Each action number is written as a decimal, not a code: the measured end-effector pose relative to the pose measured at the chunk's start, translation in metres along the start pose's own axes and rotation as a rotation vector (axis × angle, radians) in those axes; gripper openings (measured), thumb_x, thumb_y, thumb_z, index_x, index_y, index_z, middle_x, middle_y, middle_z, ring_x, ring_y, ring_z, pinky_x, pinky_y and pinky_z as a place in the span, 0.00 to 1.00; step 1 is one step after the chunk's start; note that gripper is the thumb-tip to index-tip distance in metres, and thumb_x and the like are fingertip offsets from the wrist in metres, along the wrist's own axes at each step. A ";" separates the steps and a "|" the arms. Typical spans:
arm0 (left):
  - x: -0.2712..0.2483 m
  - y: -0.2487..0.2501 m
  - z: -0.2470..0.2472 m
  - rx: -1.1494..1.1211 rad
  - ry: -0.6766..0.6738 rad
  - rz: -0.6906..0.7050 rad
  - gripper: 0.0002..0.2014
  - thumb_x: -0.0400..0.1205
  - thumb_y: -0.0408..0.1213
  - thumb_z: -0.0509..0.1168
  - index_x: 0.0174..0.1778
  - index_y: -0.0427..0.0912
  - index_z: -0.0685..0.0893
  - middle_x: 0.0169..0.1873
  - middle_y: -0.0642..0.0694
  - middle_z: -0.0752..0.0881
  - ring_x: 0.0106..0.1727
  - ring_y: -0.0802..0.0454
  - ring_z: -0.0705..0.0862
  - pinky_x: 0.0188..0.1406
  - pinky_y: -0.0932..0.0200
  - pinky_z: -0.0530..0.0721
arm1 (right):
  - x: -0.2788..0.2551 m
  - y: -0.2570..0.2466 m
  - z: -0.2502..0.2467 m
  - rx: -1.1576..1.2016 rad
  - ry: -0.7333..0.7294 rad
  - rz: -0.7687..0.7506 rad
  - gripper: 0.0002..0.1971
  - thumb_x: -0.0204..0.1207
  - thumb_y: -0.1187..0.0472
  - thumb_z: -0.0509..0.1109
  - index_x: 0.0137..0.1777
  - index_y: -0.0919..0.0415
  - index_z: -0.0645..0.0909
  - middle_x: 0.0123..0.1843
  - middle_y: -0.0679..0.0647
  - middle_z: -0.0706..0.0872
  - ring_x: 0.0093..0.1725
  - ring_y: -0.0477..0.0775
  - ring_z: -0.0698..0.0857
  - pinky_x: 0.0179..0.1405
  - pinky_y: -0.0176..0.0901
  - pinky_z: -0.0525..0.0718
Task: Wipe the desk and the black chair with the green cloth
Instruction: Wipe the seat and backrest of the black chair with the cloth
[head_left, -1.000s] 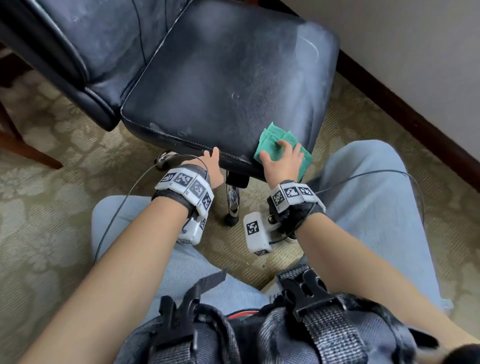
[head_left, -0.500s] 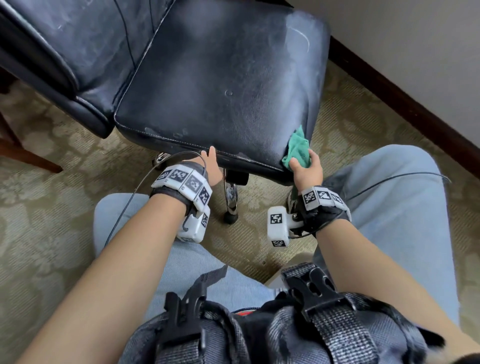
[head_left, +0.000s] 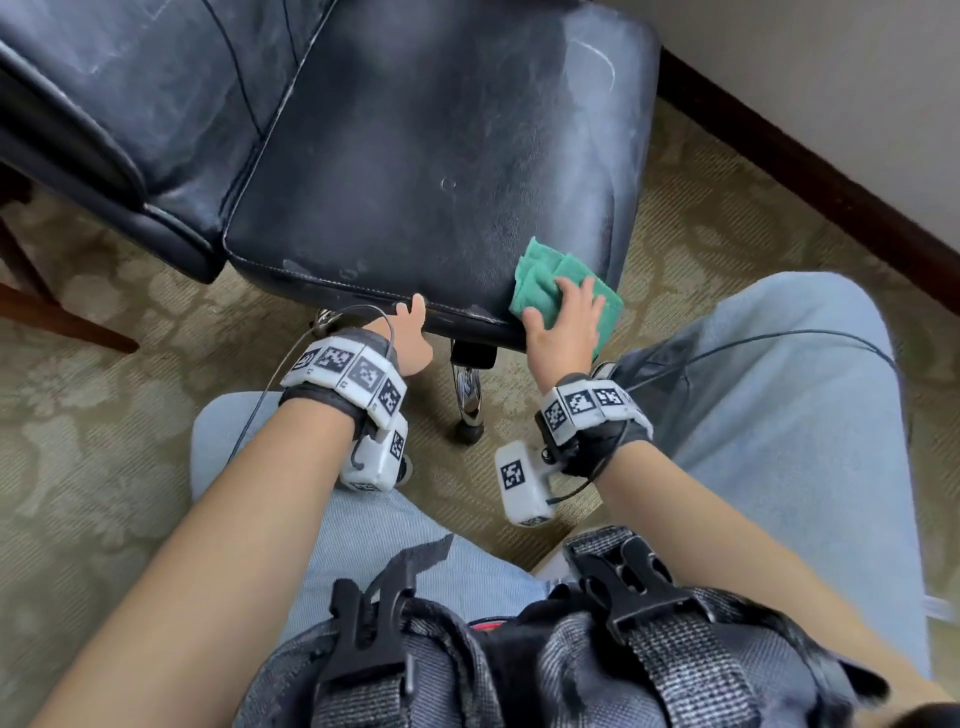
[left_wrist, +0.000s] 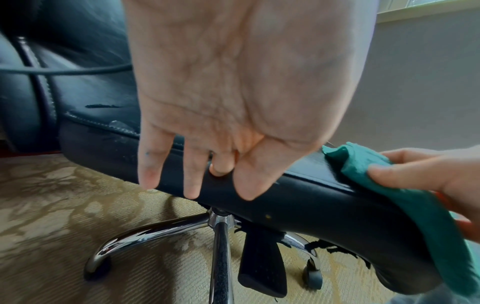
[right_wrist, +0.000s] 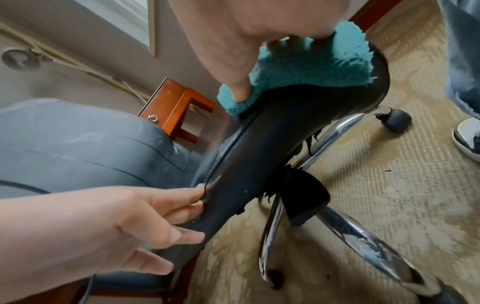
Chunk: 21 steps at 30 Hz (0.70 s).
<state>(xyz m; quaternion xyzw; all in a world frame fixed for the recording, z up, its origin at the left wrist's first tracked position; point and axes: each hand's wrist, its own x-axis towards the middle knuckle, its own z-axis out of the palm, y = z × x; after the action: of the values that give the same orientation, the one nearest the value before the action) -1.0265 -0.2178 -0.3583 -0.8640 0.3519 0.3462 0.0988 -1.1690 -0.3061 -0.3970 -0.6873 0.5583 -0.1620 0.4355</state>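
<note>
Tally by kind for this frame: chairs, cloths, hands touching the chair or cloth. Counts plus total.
Black chair: 1
Green cloth: 1
Hands in contact: 2, the left hand on the seat's front edge, the right hand pressing the cloth on the seat corner
Total: 4

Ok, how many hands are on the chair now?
2: left hand grips the near edge of the black chair; right hand presses the green cloth on its corner.
</note>
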 end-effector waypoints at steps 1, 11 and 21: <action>0.001 -0.003 -0.001 -0.007 -0.005 0.002 0.31 0.85 0.29 0.53 0.83 0.37 0.48 0.81 0.35 0.58 0.80 0.38 0.61 0.76 0.49 0.60 | -0.001 0.001 -0.001 0.011 0.010 -0.014 0.22 0.79 0.61 0.66 0.73 0.60 0.70 0.85 0.58 0.52 0.84 0.60 0.47 0.80 0.57 0.50; 0.003 -0.027 -0.008 -0.165 -0.145 0.063 0.33 0.85 0.27 0.50 0.84 0.46 0.43 0.82 0.40 0.55 0.79 0.40 0.62 0.72 0.59 0.62 | -0.007 -0.042 0.044 -0.285 -0.211 -0.260 0.12 0.77 0.62 0.69 0.60 0.57 0.76 0.84 0.50 0.57 0.84 0.56 0.46 0.80 0.61 0.41; 0.019 -0.059 -0.013 -0.285 0.318 0.039 0.35 0.79 0.25 0.55 0.82 0.50 0.58 0.81 0.44 0.56 0.80 0.43 0.58 0.77 0.47 0.63 | -0.021 -0.055 0.065 -0.285 -0.216 -0.255 0.26 0.76 0.50 0.70 0.73 0.50 0.70 0.85 0.50 0.54 0.84 0.54 0.45 0.80 0.60 0.40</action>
<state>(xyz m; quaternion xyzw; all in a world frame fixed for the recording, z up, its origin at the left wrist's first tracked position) -0.9705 -0.1900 -0.3659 -0.9060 0.3274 0.2535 -0.0881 -1.0949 -0.2598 -0.3855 -0.8203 0.4343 -0.0604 0.3672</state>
